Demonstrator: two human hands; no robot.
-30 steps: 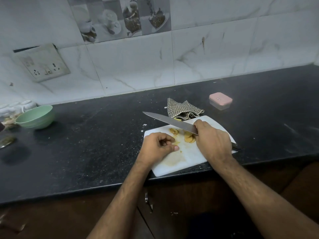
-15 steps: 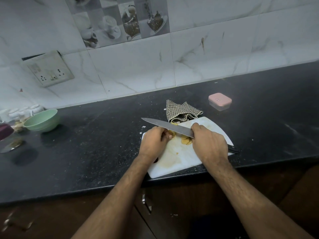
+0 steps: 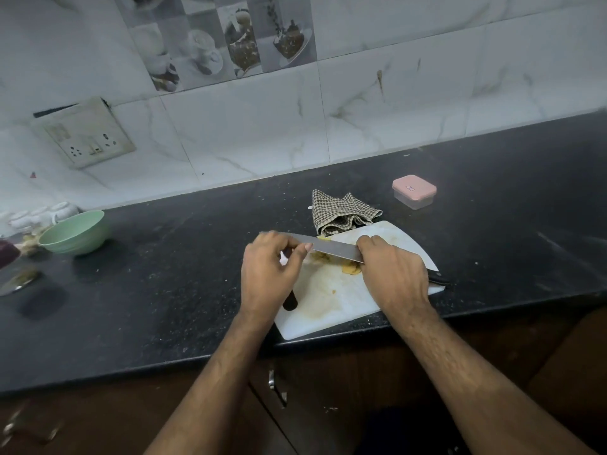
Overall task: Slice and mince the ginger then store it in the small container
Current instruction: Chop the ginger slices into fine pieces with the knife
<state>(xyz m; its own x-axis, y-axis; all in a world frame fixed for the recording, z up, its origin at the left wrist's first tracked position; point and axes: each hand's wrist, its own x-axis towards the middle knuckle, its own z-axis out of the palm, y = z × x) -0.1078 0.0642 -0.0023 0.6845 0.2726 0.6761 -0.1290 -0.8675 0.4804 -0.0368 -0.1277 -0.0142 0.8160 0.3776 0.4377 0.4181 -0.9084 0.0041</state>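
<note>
On the white cutting board (image 3: 331,307) our right hand (image 3: 392,274) is wrapped around the chef's knife (image 3: 331,248) handle, our left hand (image 3: 267,274) pinching the blade near its tip. Ginger slices (image 3: 349,268) lie under the blade. The pink-lidded small container (image 3: 414,191) stands beyond the board, lid on.

No text, brand, number or sign can be read anywhere. The small clear plastic container with a pink lid (image 3: 414,191), on the black counter beyond the right hand, carries a small dark mark in the middle of its lid, but the mark is too small and blurred to make out. The white wall switch and socket plate (image 3: 86,133), up and far to the left of the left hand, shows only socket holes and switches with no legible lettering. The grey picture tiles (image 3: 223,41) on the wall above both hands show cups and desserts, without words.
</note>
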